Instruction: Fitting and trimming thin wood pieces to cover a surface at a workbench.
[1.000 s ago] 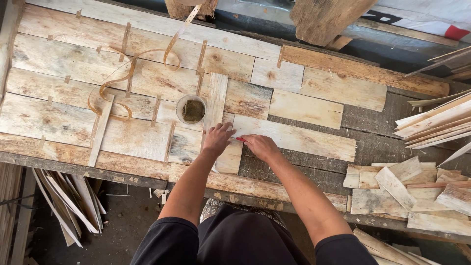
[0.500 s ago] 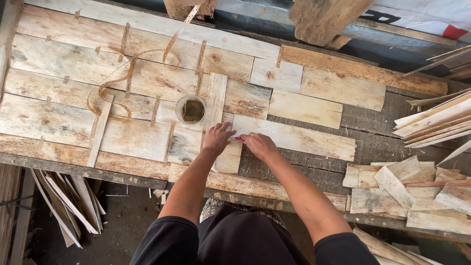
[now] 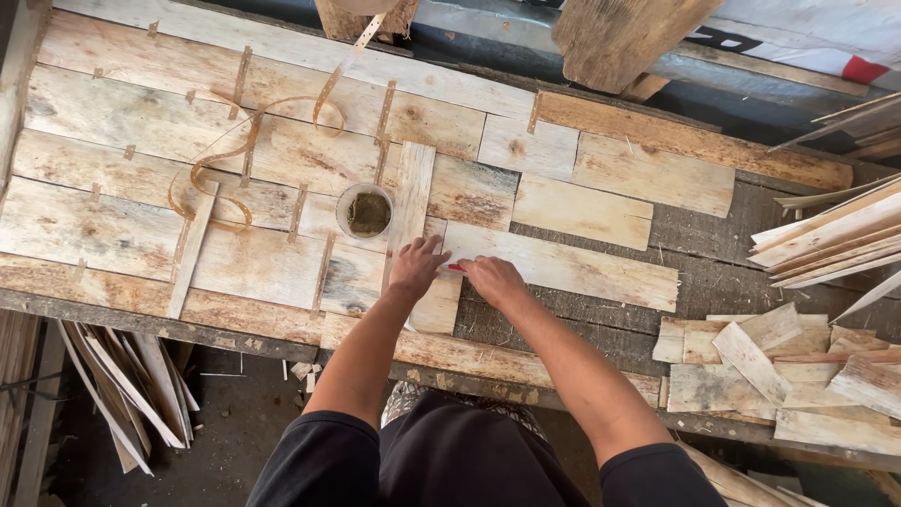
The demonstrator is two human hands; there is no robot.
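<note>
seen from the head camera, looking straight down, the left hand (image 3: 416, 268) lies flat with its fingers spread on the lower end of an upright wooden strip (image 3: 410, 211), at the spot where that strip meets a long pale board (image 3: 563, 268) lying crosswise. the right hand (image 3: 493, 279) rests just beside it on the near end of the same board, fingers curled around a small red object (image 3: 455, 268) that peeks out between the two hands; too little of it shows to tell what it is. the hands sit close together, almost touching, neither lifted off the wood. just up and left of the left hand stands a small round container (image 3: 367, 210) with dark greenish contents, touching the strip's left edge. a thin curled band (image 3: 246, 150) loops over the patchwork of veneer sheets (image 3: 141, 178) covering the workbench (image 3: 141, 305). to the right lies a heap of short offcuts (image 3: 779, 361), and above it a stack of long slats (image 3: 835, 239) juts in from the edge. set against the two earlier frames, nothing worth noting has shifted: both hands stay in the same place on the strip and board, the forearms at the same angle, and the container, band and offcuts lie where they were.
</note>
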